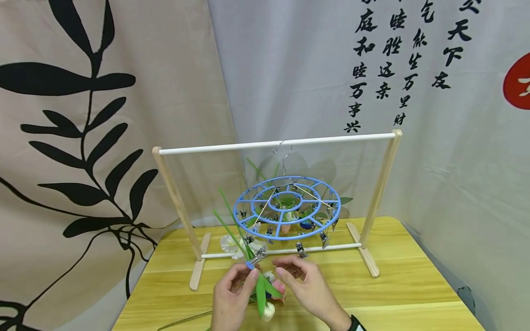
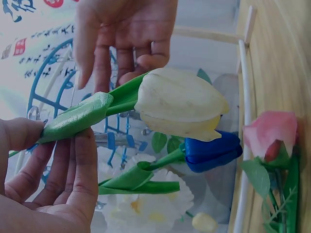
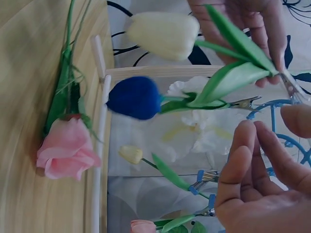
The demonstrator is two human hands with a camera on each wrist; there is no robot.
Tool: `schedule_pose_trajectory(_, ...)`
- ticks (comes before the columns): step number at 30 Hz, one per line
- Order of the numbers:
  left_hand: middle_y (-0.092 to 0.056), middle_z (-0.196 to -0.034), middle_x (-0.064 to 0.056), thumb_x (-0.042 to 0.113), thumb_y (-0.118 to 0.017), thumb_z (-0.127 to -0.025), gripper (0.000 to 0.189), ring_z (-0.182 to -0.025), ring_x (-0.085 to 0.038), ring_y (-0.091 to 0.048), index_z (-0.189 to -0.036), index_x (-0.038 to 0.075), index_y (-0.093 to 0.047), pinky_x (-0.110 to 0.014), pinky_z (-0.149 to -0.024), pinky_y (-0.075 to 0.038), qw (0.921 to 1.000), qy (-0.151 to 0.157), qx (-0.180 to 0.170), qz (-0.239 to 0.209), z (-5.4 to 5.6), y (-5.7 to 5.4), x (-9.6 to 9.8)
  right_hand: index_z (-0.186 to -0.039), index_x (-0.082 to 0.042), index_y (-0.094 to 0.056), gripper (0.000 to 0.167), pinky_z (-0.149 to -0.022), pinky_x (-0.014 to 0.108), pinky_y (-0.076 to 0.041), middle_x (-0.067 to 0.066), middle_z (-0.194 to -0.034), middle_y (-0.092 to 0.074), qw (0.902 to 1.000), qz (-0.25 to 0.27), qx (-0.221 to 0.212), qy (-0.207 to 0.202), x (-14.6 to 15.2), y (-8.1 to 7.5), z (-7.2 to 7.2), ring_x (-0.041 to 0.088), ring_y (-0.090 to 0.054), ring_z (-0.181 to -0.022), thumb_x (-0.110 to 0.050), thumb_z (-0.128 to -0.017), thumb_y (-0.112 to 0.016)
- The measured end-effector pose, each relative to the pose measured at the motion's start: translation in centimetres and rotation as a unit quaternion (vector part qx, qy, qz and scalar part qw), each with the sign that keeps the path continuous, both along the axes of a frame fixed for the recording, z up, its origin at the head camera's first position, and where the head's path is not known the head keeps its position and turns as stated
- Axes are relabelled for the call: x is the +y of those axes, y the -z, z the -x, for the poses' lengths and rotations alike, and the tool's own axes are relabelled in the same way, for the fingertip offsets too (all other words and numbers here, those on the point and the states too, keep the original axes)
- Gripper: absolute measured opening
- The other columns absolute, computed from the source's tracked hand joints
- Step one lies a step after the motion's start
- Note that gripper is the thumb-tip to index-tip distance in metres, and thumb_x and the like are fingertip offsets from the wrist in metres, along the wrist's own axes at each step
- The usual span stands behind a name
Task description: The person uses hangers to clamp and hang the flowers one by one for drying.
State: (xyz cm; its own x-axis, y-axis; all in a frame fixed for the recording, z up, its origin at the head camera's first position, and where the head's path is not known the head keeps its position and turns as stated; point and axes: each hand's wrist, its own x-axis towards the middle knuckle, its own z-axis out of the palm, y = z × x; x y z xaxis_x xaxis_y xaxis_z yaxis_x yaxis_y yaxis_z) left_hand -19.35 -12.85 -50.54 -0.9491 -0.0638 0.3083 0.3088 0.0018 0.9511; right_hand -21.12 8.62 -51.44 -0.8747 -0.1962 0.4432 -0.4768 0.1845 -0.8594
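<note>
My left hand [image 1: 233, 294] pinches an artificial white tulip [image 2: 177, 102] between thumb and fingers at the base of its green leaves [image 2: 77, 116]. The bloom hangs downward in the head view. A metal clip with a blue tip [image 1: 258, 256] sits at the stem just above those fingers. Facing it, my right hand [image 1: 306, 287] is loosely bent beside the clip, with nothing between thumb and fingers. Behind the hands, a blue round clip hanger [image 1: 285, 238] hangs by its hook. A blue tulip [image 3: 133, 98] dangles from one of its clips [image 3: 245, 103].
The hanger hangs from the white top bar [image 1: 232, 147] of a wooden-legged rack [image 1: 178, 207] on the table [image 1: 414, 285]. More clipped flowers, including a large white one [image 2: 146, 204], hang behind. A pink rose [image 3: 68, 148] lies on the table near the hands.
</note>
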Motion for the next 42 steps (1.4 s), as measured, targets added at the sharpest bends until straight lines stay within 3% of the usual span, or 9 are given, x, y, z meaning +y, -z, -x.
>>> schedule_pose_trajectory(5, -0.085, -0.112, -0.007, 0.006, -0.082, -0.109, 0.006, -0.103, -0.012, -0.082, -0.113, 0.001, -0.081, -0.023, -0.09, -0.071, 0.9999, -0.015, -0.005, 0.0, 0.1, -0.1, -0.8, -0.13, -0.011, -0.084, 0.018, -0.085, 0.025, -0.067, 0.008, -0.121, -0.087, 0.9995, -0.027, 0.017, -0.008, 0.0, 0.8, 0.2, 0.007, -0.078, -0.101, -0.016, -0.117, -0.073)
schedule_pose_trajectory(12, -0.085, -0.117, -0.019, 0.005, -0.08, -0.111, 0.01, -0.106, -0.014, -0.083, -0.116, -0.003, -0.08, -0.024, -0.093, -0.072, 0.9997, -0.024, 0.002, -0.002, 0.2, -0.5, -2.0, -0.13, -0.017, -0.084, 0.017, -0.084, 0.025, -0.066, 0.004, -0.124, -0.087, 0.997, -0.075, -0.016, -0.014, 0.3, 1.6, 0.2, 0.005, -0.077, -0.102, -0.022, -0.116, -0.075)
schedule_pose_trajectory(18, -0.087, -0.114, -0.007, -0.001, -0.079, -0.109, 0.007, -0.105, -0.012, -0.084, -0.114, -0.005, -0.08, -0.023, -0.093, -0.071, 0.9985, -0.049, 0.023, -0.007, 0.1, -0.7, -3.0, -0.126, -0.022, -0.085, 0.015, -0.084, 0.023, -0.064, 0.005, -0.124, -0.086, 0.9926, -0.11, -0.049, -0.011, 0.5, 2.5, 0.5, 0.002, -0.074, -0.101, -0.028, -0.117, -0.075)
schedule_pose_trajectory(22, -0.087, -0.112, 0.0, -0.001, -0.079, -0.109, 0.007, -0.105, -0.012, -0.084, -0.115, -0.004, -0.08, -0.022, -0.094, -0.071, 0.9981, -0.058, 0.021, -0.005, 0.2, -0.7, -3.6, -0.125, -0.015, -0.086, 0.019, -0.083, 0.023, -0.064, 0.006, -0.126, -0.085, 0.9899, -0.128, -0.058, -0.014, 0.5, 3.1, 0.9, 0.001, -0.072, -0.1, -0.029, -0.117, -0.074)
schedule_pose_trajectory(24, -0.087, -0.111, -0.003, -0.002, -0.078, -0.109, 0.006, -0.104, -0.012, -0.084, -0.114, -0.005, -0.08, -0.023, -0.094, -0.071, 0.9977, -0.063, 0.021, -0.006, 0.3, -0.6, -4.0, -0.125, -0.013, -0.085, 0.021, -0.083, 0.023, -0.063, 0.005, -0.125, -0.084, 0.9889, -0.136, -0.058, -0.014, 0.5, 3.4, 1.0, 0.0, -0.072, -0.099, -0.029, -0.117, -0.074)
schedule_pose_trajectory(32, -0.087, -0.11, -0.007, -0.004, -0.078, -0.108, 0.005, -0.105, -0.012, -0.085, -0.112, -0.003, -0.08, -0.023, -0.094, -0.071, 0.9959, -0.089, 0.015, -0.007, 0.8, -0.7, -5.2, -0.123, -0.009, -0.085, 0.016, -0.079, 0.022, -0.064, 0.004, -0.118, -0.084, 0.9858, -0.168, -0.007, 0.001, 0.2, 4.9, 1.4, -0.001, -0.07, -0.095, -0.02, -0.115, -0.076)
schedule_pose_trajectory(39, -0.086, -0.116, -0.014, 0.002, -0.078, -0.111, 0.008, -0.108, -0.014, -0.084, -0.115, -0.004, -0.079, -0.021, -0.095, -0.07, 0.9947, -0.102, -0.005, -0.006, 1.0, -1.2, -6.0, -0.122, -0.009, -0.085, 0.014, -0.08, 0.022, -0.065, -0.002, -0.115, -0.082, 0.9783, -0.206, 0.003, 0.022, -0.5, 6.3, 2.1, -0.002, -0.07, -0.095, -0.016, -0.111, -0.081)
schedule_pose_trajectory(42, -0.086, -0.114, -0.008, 0.005, -0.079, -0.112, 0.011, -0.106, -0.012, -0.083, -0.116, -0.006, -0.079, -0.02, -0.094, -0.07, 0.9949, -0.101, -0.007, -0.004, 1.2, -1.3, -6.3, -0.12, -0.006, -0.084, 0.011, -0.079, 0.019, -0.066, 0.001, -0.112, -0.082, 0.9764, -0.213, 0.034, 0.014, -1.1, 7.1, 2.3, -0.002, -0.072, -0.094, -0.01, -0.11, -0.082)
